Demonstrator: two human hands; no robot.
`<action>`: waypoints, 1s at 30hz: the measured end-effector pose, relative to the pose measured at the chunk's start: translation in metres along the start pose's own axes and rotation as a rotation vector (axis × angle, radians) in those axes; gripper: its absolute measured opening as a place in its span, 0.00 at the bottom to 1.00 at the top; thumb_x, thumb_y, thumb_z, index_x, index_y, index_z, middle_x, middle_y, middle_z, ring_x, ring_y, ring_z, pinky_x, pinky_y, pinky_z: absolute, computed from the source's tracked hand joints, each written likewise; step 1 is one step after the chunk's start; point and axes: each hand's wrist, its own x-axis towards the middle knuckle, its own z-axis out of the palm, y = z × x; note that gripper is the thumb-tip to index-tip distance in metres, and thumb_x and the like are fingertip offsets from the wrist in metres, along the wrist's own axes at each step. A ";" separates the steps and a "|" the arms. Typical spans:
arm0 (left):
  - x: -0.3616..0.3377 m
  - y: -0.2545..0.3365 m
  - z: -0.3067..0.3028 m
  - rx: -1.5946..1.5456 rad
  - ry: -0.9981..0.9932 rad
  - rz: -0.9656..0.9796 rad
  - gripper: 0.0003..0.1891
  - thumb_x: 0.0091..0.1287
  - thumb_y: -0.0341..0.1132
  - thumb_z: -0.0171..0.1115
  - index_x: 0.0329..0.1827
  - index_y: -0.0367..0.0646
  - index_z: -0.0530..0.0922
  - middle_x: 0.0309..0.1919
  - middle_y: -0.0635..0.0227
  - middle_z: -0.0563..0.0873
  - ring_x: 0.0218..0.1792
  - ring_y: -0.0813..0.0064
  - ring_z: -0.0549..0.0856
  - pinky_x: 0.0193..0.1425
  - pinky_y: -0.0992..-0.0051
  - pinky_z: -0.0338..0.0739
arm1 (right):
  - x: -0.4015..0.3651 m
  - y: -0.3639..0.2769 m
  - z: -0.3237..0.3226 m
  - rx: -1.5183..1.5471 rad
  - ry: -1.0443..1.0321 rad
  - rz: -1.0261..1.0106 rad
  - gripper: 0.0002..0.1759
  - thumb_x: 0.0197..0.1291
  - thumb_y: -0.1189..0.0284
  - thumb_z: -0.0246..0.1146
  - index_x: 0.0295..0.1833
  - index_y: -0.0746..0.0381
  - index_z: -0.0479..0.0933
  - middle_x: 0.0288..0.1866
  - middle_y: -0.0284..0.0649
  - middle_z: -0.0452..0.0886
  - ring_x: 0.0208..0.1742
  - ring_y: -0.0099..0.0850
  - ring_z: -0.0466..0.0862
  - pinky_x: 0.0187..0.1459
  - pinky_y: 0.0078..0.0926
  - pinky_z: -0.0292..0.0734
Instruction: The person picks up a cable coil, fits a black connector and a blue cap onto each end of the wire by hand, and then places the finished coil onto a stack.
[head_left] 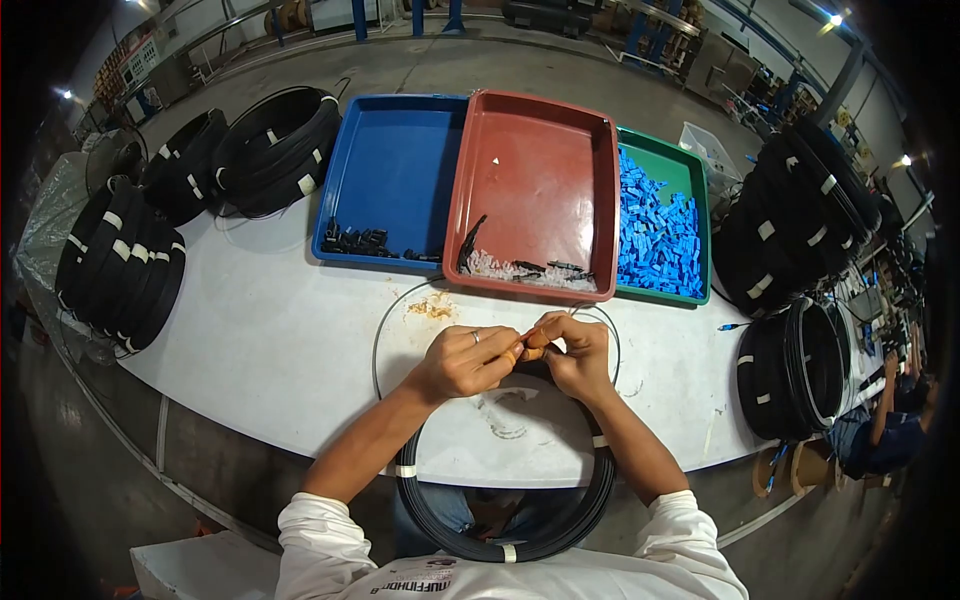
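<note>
My left hand [468,360] and my right hand [570,352] meet over the middle of the white table, fingertips pinched together. Orange-brown wraps cover some fingertips, and a ring is on my left hand. What the fingers hold is small and hidden between them; I cannot tell what it is. A coil of black cable [407,490], bound with white tape, lies below my wrists and hangs over the table's near edge against my body. From the coil a thin loose cable [376,350] arcs out to the left of my hands, with another loop on the right.
Ahead stand a blue tray [395,150] with black parts, a red tray [540,160] with small white and black pieces, and a green tray [685,175] full of blue connectors. Cable coils [120,265] flank the left, more coils [790,370] the right. A person [885,425] is at far right.
</note>
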 end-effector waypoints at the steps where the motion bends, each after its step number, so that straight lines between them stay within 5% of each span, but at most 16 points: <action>1: -0.001 -0.001 0.001 -0.009 0.003 0.000 0.04 0.52 0.20 0.67 0.26 0.37 0.79 0.30 0.65 0.86 0.22 0.75 0.84 0.21 0.76 0.76 | -0.001 0.007 -0.001 0.024 -0.018 0.010 0.11 0.42 0.91 0.69 0.31 0.66 0.81 0.32 0.41 0.88 0.34 0.30 0.87 0.40 0.28 0.81; 5: -0.005 -0.005 0.002 -0.043 0.022 -0.119 0.05 0.52 0.21 0.68 0.26 0.38 0.80 0.30 0.64 0.87 0.22 0.73 0.85 0.23 0.75 0.78 | 0.003 0.007 -0.005 -0.051 -0.025 0.028 0.11 0.44 0.86 0.72 0.35 0.65 0.83 0.35 0.41 0.88 0.39 0.33 0.88 0.45 0.30 0.81; 8: -0.013 -0.017 0.001 -0.191 0.074 -0.300 0.04 0.53 0.21 0.70 0.30 0.37 0.83 0.31 0.60 0.90 0.27 0.69 0.89 0.27 0.74 0.81 | 0.007 0.002 -0.013 -0.305 0.007 -0.222 0.17 0.46 0.77 0.77 0.44 0.65 0.84 0.42 0.42 0.88 0.46 0.37 0.87 0.52 0.33 0.79; 10: -0.010 -0.014 -0.012 -0.182 0.080 -0.515 0.17 0.55 0.22 0.72 0.50 0.40 0.88 0.37 0.59 0.92 0.36 0.63 0.92 0.40 0.70 0.86 | 0.006 -0.002 -0.019 -0.283 0.102 -0.214 0.24 0.46 0.70 0.79 0.50 0.65 0.82 0.47 0.44 0.87 0.51 0.41 0.85 0.55 0.36 0.77; 12: -0.016 -0.016 -0.028 -0.185 -0.011 -0.723 0.25 0.56 0.25 0.73 0.59 0.45 0.84 0.37 0.60 0.92 0.37 0.63 0.92 0.44 0.70 0.85 | 0.004 -0.013 -0.026 -0.302 0.081 -0.223 0.27 0.46 0.67 0.79 0.52 0.65 0.81 0.49 0.46 0.86 0.51 0.44 0.84 0.53 0.37 0.77; 14: -0.026 -0.018 -0.040 -0.155 -0.038 -0.763 0.26 0.56 0.26 0.73 0.62 0.46 0.83 0.37 0.60 0.92 0.37 0.63 0.92 0.43 0.70 0.85 | -0.008 -0.050 -0.030 -0.379 -0.042 -0.232 0.25 0.47 0.66 0.78 0.51 0.64 0.81 0.49 0.46 0.85 0.51 0.46 0.83 0.53 0.39 0.76; 19: -0.052 -0.017 -0.065 -0.021 -0.248 -0.899 0.36 0.58 0.31 0.74 0.72 0.49 0.73 0.38 0.64 0.92 0.41 0.64 0.92 0.49 0.66 0.84 | -0.102 -0.121 -0.010 -0.469 -0.990 0.185 0.30 0.56 0.58 0.73 0.60 0.62 0.77 0.42 0.51 0.85 0.46 0.50 0.86 0.49 0.44 0.80; 22: -0.061 -0.004 -0.075 -0.051 -0.235 -1.020 0.38 0.58 0.31 0.75 0.74 0.49 0.70 0.47 0.60 0.91 0.52 0.59 0.89 0.59 0.63 0.80 | -0.161 -0.124 -0.004 -0.552 -1.058 0.119 0.40 0.50 0.52 0.75 0.65 0.63 0.74 0.41 0.45 0.85 0.49 0.45 0.85 0.49 0.42 0.79; 24: -0.066 0.004 -0.082 0.013 -0.068 -0.879 0.37 0.60 0.30 0.73 0.74 0.47 0.69 0.57 0.55 0.86 0.62 0.53 0.83 0.66 0.62 0.75 | -0.179 -0.126 0.002 -0.794 -1.008 -0.005 0.45 0.42 0.50 0.78 0.63 0.63 0.75 0.41 0.41 0.86 0.48 0.40 0.86 0.48 0.36 0.78; 25: -0.073 0.008 -0.086 -0.092 -0.029 -0.969 0.36 0.62 0.29 0.72 0.74 0.43 0.67 0.64 0.52 0.82 0.69 0.60 0.78 0.71 0.69 0.71 | -0.186 -0.127 0.007 -0.903 -0.994 -0.021 0.48 0.36 0.49 0.80 0.63 0.64 0.76 0.42 0.39 0.86 0.47 0.36 0.86 0.46 0.30 0.76; 29: -0.116 0.030 -0.098 -0.228 0.349 -1.108 0.28 0.73 0.37 0.64 0.74 0.44 0.68 0.64 0.53 0.82 0.69 0.58 0.78 0.73 0.64 0.68 | -0.200 -0.123 0.025 -1.002 -0.838 0.028 0.44 0.35 0.43 0.77 0.56 0.60 0.79 0.28 0.34 0.86 0.38 0.36 0.88 0.38 0.34 0.78; 30: -0.125 0.038 -0.102 -0.269 0.451 -1.148 0.27 0.75 0.38 0.63 0.74 0.46 0.68 0.64 0.53 0.82 0.69 0.56 0.78 0.76 0.65 0.65 | -0.204 -0.121 0.030 -1.006 -0.828 0.015 0.45 0.36 0.43 0.77 0.57 0.60 0.79 0.31 0.35 0.87 0.40 0.35 0.89 0.40 0.34 0.78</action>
